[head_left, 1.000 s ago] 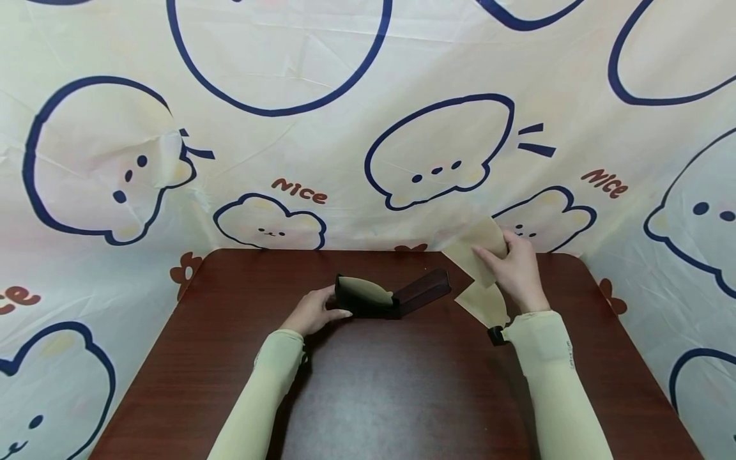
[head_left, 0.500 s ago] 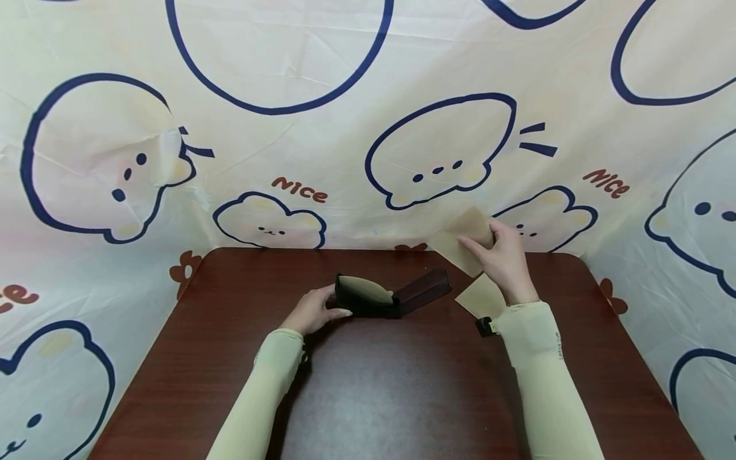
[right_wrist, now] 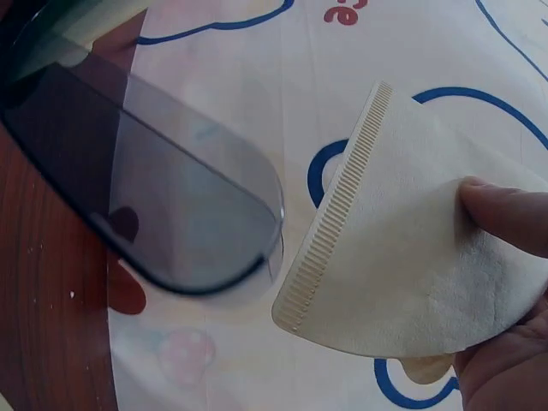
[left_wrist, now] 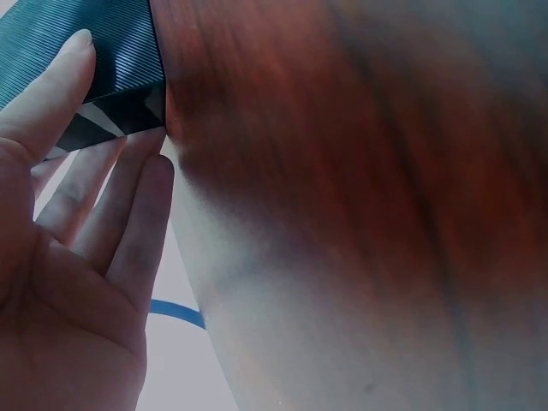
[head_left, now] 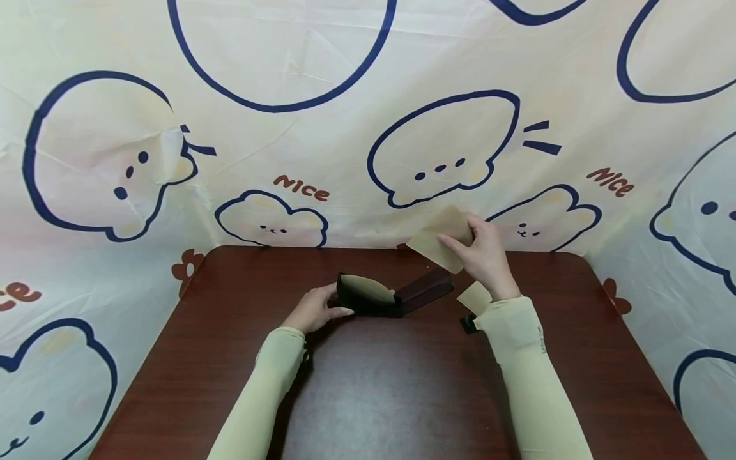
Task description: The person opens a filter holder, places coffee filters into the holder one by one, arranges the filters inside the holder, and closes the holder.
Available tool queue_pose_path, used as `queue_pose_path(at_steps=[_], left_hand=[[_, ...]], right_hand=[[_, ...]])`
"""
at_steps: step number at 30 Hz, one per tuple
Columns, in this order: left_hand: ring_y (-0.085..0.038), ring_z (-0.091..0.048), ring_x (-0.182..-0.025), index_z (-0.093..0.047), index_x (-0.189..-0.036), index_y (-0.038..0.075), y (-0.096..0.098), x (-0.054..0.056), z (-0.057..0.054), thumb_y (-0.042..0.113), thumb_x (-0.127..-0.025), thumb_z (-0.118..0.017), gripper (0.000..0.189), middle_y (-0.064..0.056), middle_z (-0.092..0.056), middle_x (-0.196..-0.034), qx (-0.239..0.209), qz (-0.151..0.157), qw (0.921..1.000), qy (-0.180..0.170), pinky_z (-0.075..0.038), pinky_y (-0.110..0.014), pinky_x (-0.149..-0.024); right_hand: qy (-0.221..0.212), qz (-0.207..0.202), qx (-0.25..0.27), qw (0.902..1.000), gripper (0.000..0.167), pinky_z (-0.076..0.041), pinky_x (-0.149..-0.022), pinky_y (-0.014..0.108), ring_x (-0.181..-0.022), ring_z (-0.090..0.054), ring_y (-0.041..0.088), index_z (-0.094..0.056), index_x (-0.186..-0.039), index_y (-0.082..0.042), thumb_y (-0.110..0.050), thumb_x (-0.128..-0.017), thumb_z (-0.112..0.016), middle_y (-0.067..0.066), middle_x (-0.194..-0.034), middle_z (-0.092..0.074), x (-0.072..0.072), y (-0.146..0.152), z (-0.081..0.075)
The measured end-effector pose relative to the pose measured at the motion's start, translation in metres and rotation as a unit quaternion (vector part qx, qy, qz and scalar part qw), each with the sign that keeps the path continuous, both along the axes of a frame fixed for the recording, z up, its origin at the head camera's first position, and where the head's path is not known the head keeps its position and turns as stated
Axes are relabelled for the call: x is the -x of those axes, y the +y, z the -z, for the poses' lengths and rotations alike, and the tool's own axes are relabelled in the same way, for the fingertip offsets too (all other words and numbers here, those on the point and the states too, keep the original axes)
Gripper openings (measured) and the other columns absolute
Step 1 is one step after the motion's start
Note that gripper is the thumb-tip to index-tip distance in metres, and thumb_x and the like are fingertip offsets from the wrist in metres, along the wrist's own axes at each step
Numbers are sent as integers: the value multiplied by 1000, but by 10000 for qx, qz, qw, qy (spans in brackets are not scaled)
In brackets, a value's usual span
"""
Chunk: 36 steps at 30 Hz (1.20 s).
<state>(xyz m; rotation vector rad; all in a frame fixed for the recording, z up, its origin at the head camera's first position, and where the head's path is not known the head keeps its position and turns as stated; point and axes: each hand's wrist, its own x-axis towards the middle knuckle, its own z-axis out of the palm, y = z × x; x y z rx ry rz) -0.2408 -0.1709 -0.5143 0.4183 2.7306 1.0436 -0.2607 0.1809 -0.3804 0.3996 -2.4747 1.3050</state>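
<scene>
My left hand (head_left: 313,311) grips the left end of a black coffee filter holder (head_left: 368,306) on the table. In the left wrist view its thumb lies on the box's ridged face (left_wrist: 120,51), with fingers behind. A cream filter paper stands inside the box, and the smoky see-through lid (head_left: 427,291) is swung out to the right. Above and right of the lid, my right hand (head_left: 489,255) pinches a cream coffee filter paper (head_left: 437,239). The right wrist view shows its crimped edge (right_wrist: 338,214) facing the lid (right_wrist: 171,188), apart from it.
Another cream filter paper (head_left: 475,298) is partly hidden by the right sleeve. A small black device (head_left: 468,324) sits at the right wrist. The dark red-brown wooden table (head_left: 368,383) meets a cartoon-printed cloth (head_left: 345,147) at the back and sides.
My right hand has moved left with the filter paper, bringing it closer to the holder's lid. The left hand and the holder have stayed in place.
</scene>
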Motion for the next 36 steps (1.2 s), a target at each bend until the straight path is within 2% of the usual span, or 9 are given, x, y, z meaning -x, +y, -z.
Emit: queue_pose_path(at_steps=[4, 10, 13, 19, 24, 31, 36], left_hand=[[-30, -66, -119, -64, -132, 25, 0, 0, -1, 33, -93, -79, 42, -8, -72, -124, -6, -13, 10000, 23, -53, -52, -100], [-28, -66, -119, -64, -134, 26, 0, 0, 0, 34, -94, -78, 44, -6, -72, -124, -56, -2, 10000, -10, -53, -52, -100], [-27, -67, -117, -65, -131, 27, 0, 0, 1, 34, -94, -78, 40, -4, -73, -122, -50, -7, 10000, -33, -53, -51, -100], [-26, -67, -116, -65, -131, 27, 0, -1, 0, 33, -94, -78, 39, -3, -73, -121, -127, -19, 9999, -41, -53, -51, -99], [-26, -67, -117, -67, -127, 27, 0, -1, -1, 33, -93, -79, 36, -2, -73, -120, -140, -33, 9999, -20, -53, -50, -100], [-26, -67, -118, -67, -125, 26, -1, -1, 0, 33, -92, -80, 36, -2, -73, -120, -120, -21, 9999, 32, -53, -50, -100], [-26, -66, -120, -66, -129, 26, -1, -2, -2, 33, -93, -79, 40, -3, -73, -123, -149, 0, 9999, 13, -52, -50, -102]], right_hand=[[-58, -154, 65, 9998, 27, -50, -69, 26, -86, -62, 23, -69, -110, -2, -20, -93, -80, 16, -106, -72, 0, -7, -1], [-216, -264, 23, 9994, 32, -55, -78, 40, -94, -65, 28, -69, -119, -2, -19, -94, -80, 17, -113, -71, 0, -18, -3], [-180, -337, 32, 9993, 32, -55, -77, 43, -94, -66, 30, -69, -119, -2, -17, -93, -80, 17, -113, -71, 1, -24, -5], [78, -523, -60, 9986, 25, -52, -69, 36, -83, -63, 26, -71, -110, -3, -17, -91, -81, 15, -102, -73, 1, -35, -4], [25, -657, -71, 9978, 23, -47, -70, 34, -83, -59, 23, -70, -108, -4, -18, -92, -81, 12, -99, -72, 1, -44, 1], [-101, -865, -39, 9962, 30, -51, -78, 38, -88, -64, 26, -70, -117, -4, -14, -92, -81, 13, -107, -74, 2, -59, 7], [-147, -954, -74, 9953, 31, -52, -78, 39, -87, -66, 26, -70, -118, -4, -15, -92, -81, 13, -106, -74, 2, -68, 12]])
